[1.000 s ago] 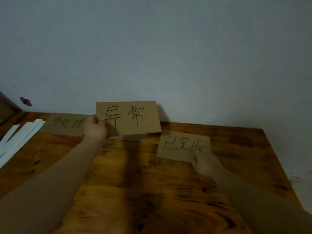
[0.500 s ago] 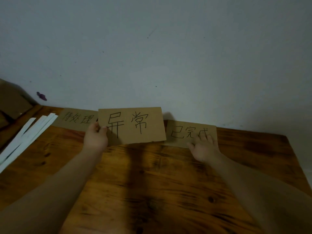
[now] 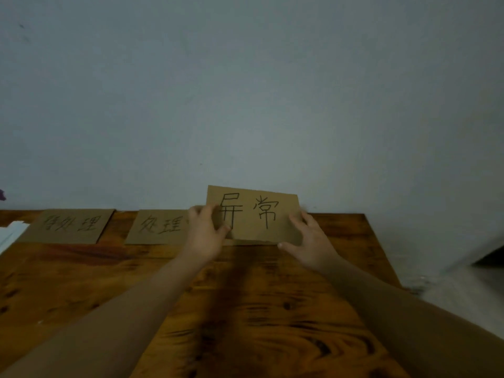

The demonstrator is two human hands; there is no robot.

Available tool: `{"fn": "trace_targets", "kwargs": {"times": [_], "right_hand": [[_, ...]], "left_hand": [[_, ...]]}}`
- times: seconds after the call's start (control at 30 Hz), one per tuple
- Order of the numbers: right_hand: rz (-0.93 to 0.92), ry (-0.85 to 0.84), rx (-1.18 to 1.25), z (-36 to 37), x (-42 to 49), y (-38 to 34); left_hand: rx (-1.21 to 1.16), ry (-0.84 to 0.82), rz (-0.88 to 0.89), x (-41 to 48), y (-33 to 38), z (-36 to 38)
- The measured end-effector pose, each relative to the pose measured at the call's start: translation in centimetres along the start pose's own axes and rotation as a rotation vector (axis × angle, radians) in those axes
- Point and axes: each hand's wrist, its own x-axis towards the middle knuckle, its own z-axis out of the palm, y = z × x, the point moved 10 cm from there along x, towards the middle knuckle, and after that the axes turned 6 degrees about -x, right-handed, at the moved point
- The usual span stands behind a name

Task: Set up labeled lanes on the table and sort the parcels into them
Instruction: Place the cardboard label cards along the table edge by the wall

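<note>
At the far left we see white strips [image 3: 11,233] lying on the table [image 3: 245,309]. As far as we can judge, they are not yet laid out as lane lines. Right of them a first card [image 3: 68,226] lies flat at the far edge by the wall [image 3: 245,105]. A second card [image 3: 161,227] lies flat beside it, a narrow gap between them. So two labels look placed.

The third card [image 3: 253,215], marked 异常, is not down. It stands tilted up facing us, right of the second card, over the far part of the table. Our left hand [image 3: 204,236] pinches its left edge, thumb on the written face and fingers round the edge. Our right hand [image 3: 311,238] grips its right edge, fingers along that side and thumb at the near right corner. We cannot tell whether anything lies under the card.

No parcels show, so we judge the task is at an early stage: this label to set down, lanes to mark, parcels to sort.
</note>
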Motion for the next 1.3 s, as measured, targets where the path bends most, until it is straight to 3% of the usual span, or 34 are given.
{"fn": "trace_targets", "kwargs": {"times": [0.2,0.53,0.93,1.1,1.3], "right_hand": [[0.121,0.052,-0.106,-4.3,-1.7,12.1],[0.166,-0.198,-0.242,-2.2,-0.7,30.3],[0.128,-0.217,-0.3,-0.5,6.5,31.6],[0.214,-0.221,-0.278,-0.9,8.1,31.8],[0.153,-0.163,-0.329,-3.5,7.1,26.3]], "left_hand": [[0.267,-0.288,0.094,-0.6,2.5,14.5],[0.673,-0.501,0.009,-1.9,-1.6,33.1],[0.823,-0.398,0.02,3.3,-2.6,34.4],[0.817,-0.46,-0.017,5.6,-2.4,35.1],[0.764,-0.361,-0.059,5.1,-1.3,28.3]]}}
